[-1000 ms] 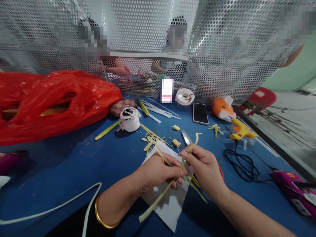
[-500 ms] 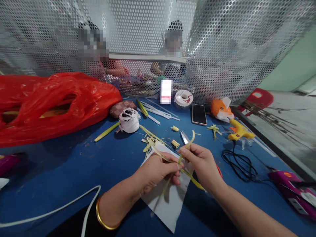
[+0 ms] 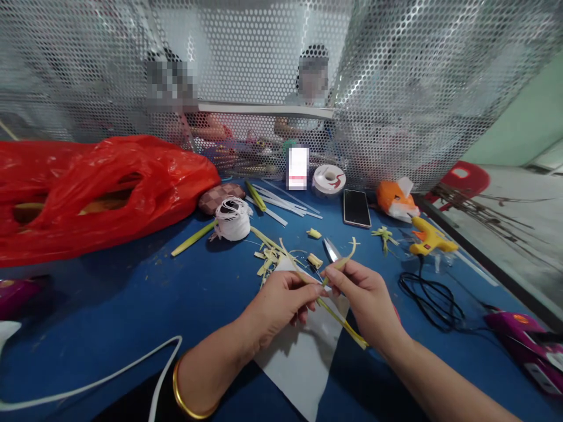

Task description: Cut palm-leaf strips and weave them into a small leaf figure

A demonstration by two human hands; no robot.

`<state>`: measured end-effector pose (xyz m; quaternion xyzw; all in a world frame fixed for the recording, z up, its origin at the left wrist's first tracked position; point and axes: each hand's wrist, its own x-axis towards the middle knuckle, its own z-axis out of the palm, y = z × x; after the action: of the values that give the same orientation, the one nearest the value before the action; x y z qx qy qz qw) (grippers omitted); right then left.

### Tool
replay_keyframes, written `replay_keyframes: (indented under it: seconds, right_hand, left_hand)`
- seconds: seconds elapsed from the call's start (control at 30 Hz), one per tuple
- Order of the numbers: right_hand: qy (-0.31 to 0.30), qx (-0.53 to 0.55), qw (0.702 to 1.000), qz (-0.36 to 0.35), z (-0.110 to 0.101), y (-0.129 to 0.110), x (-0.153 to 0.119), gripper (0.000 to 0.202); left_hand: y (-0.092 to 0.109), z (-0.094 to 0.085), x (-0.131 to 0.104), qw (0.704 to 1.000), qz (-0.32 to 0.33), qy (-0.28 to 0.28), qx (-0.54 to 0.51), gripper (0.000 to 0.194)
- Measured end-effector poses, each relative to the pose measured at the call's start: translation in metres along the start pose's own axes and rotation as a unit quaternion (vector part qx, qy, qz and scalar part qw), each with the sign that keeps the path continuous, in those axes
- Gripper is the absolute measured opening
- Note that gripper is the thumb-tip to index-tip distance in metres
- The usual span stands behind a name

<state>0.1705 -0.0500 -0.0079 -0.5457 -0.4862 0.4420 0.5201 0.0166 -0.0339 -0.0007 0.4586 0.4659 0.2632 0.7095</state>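
My left hand (image 3: 292, 296) pinches a pale yellow-green leaf strip (image 3: 341, 319) above a white sheet of paper (image 3: 299, 369). One end of the strip runs down to the right, below my right hand. My right hand (image 3: 358, 287) is closed on a curling end of leaf strip, close against my left fingertips. How the strips cross between the fingers is hidden. Scissors (image 3: 331, 249) lie just beyond my right hand, blades pointing away. Small cut leaf pieces (image 3: 315, 261) and a heap of yellowish trimmings (image 3: 267, 261) lie beside them.
A white string roll (image 3: 233, 220), red plastic bag (image 3: 167, 181), tape roll (image 3: 329, 179) and dark phone (image 3: 356, 208) lie around. At right are a yellow glue gun (image 3: 433, 237), its black cable and a purple power strip (image 3: 523, 340). A perforated metal screen (image 3: 264, 53) stands behind; people sit beyond it.
My two hands have drawn closer together, and the strip end in my right hand leans further right. The strip that hung below my left hand no longer shows. The view has shifted slightly.
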Motion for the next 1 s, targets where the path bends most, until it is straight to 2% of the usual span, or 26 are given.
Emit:
replay_keyframes:
  seconds: [0.33, 0.47, 0.57, 0.63, 0.7, 0.77, 0.8, 0.83, 0.9, 1.0]
  right_hand:
    - [0.018, 0.044, 0.998, 0.03, 0.002, 0.016, 0.001, 0.024]
    - [0.02, 0.063, 0.997, 0.051, 0.004, 0.015, 0.0, 0.027]
    - [-0.005, 0.035, 0.998, 0.057, 0.002, 0.011, 0.003, 0.033]
    - [0.009, 0.0, 1.0, 0.028, -0.003, 0.007, 0.006, 0.035]
    - [0.089, -0.053, 0.993, -0.051, -0.01, 0.005, 0.009, 0.035]
    - [0.17, -0.147, 0.961, -0.161, -0.017, 0.003, 0.012, 0.038]
    - [0.179, -0.198, 0.94, -0.211, -0.019, 0.002, 0.012, 0.035]
    - [0.162, -0.245, 0.922, -0.251, -0.021, 0.002, 0.012, 0.028]
    - [0.066, -0.298, 0.909, -0.285, -0.021, 0.001, 0.01, 0.016]
    - [-0.113, -0.258, 0.934, -0.22, -0.016, 0.001, 0.008, 0.019]
  left_hand:
    - [0.006, 0.003, -0.004, 1.0, -0.006, -0.015, 0.026, 0.013]
    - [0.005, 0.004, -0.004, 0.999, -0.008, -0.02, 0.024, 0.012]
    - [0.005, 0.003, -0.004, 0.999, -0.027, -0.024, 0.008, 0.011]
    - [0.004, 0.001, -0.004, 0.999, -0.039, -0.023, -0.004, 0.011]
    - [0.004, -0.001, -0.003, 0.999, -0.04, -0.026, -0.011, 0.014]
    - [0.004, -0.002, -0.003, 0.999, -0.035, -0.04, -0.005, 0.018]
    - [0.003, -0.002, -0.003, 0.998, -0.035, -0.053, 0.003, 0.02]
    - [0.003, -0.002, -0.004, 0.997, -0.036, -0.068, 0.013, 0.022]
    - [0.002, -0.002, -0.004, 0.994, -0.041, -0.092, 0.037, 0.023]
    - [0.0, 0.0, -0.005, 0.99, -0.054, -0.115, 0.067, 0.02]
